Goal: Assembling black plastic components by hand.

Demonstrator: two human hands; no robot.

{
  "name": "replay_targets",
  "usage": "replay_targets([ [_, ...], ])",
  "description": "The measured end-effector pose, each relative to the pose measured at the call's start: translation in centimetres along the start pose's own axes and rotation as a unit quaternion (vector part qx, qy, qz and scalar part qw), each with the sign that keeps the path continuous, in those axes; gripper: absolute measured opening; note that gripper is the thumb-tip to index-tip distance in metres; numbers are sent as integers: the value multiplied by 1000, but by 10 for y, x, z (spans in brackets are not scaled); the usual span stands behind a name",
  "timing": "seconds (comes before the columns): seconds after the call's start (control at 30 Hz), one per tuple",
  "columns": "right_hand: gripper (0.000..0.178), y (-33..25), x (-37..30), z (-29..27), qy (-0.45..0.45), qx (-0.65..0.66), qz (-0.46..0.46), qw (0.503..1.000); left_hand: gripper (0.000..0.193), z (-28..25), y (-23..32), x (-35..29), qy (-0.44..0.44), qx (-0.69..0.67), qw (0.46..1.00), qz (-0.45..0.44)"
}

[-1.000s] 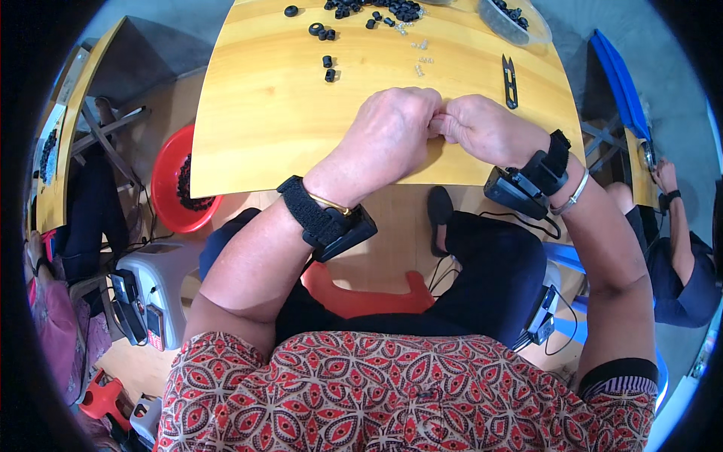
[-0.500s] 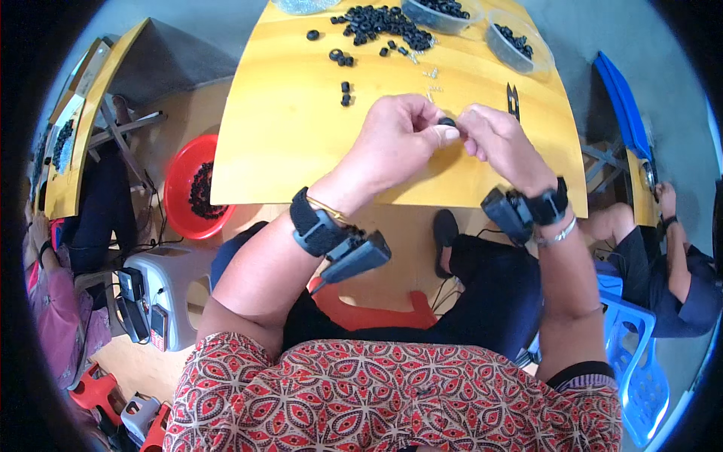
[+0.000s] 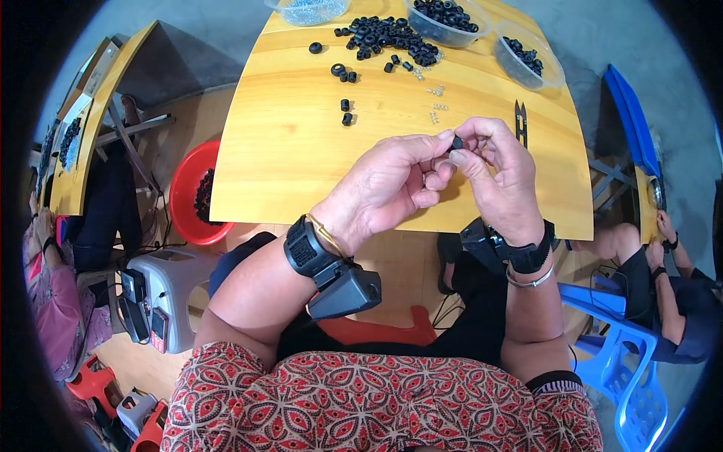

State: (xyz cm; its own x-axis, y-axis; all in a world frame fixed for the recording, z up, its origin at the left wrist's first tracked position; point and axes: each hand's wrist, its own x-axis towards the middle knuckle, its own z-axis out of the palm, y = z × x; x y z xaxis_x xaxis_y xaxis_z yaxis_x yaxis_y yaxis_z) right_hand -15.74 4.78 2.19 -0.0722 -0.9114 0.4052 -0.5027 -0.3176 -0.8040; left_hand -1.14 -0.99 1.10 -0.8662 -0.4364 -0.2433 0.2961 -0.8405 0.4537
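Observation:
Over the right part of the yellow table [image 3: 286, 173], a small black round piece [image 3: 456, 143] sits between the fingertips of both hands. My left hand [image 3: 388, 177] pinches it from the left, its other fingers curled with the palm partly turned up. From the right, my right hand [image 3: 501, 177] grips the same piece between thumb and fingers. Fingers cover much of it, so its exact kind is hidden. Beyond the hands lie tiny clear pieces [image 3: 439, 107]. Black thread snips [image 3: 521, 124] lie just past my right hand. Several loose black pieces [image 3: 346, 112] stand to the left.
A heap of black pieces [image 3: 388, 36] lies at the far side, beside two clear tubs [image 3: 531, 74] of them and a tub of clear beads [image 3: 309, 11]. A red basin [image 3: 184, 196] stands on the floor at left. Other people sit at tables on both sides.
Both hands have turned, opening the left palm upward, and the black piece is now held a little lower in the picture. The view has shifted slightly, moving the table down.

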Motion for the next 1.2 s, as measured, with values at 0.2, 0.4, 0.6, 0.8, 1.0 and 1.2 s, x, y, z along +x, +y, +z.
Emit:
replay_targets([
  [0.2,14,6,3,-5,-16,107,55,993,17,-3,1,3,0,16,1000,11],
  [0.4,13,9,6,-8,-48,165,82,982,13,-10,1,3,-14,0,1000,25],
  [0.6,13,11,7,-11,-37,220,132,966,11,-5,3,3,15,27,995,96],
  [0.8,13,8,8,-14,-52,258,170,950,12,-4,3,2,16,56,991,123],
  [1.0,11,5,9,-10,-59,209,163,962,12,-3,0,3,14,80,989,122],
  [1.2,6,1,5,-6,-47,148,122,980,13,-6,0,0,-10,67,993,98],
])
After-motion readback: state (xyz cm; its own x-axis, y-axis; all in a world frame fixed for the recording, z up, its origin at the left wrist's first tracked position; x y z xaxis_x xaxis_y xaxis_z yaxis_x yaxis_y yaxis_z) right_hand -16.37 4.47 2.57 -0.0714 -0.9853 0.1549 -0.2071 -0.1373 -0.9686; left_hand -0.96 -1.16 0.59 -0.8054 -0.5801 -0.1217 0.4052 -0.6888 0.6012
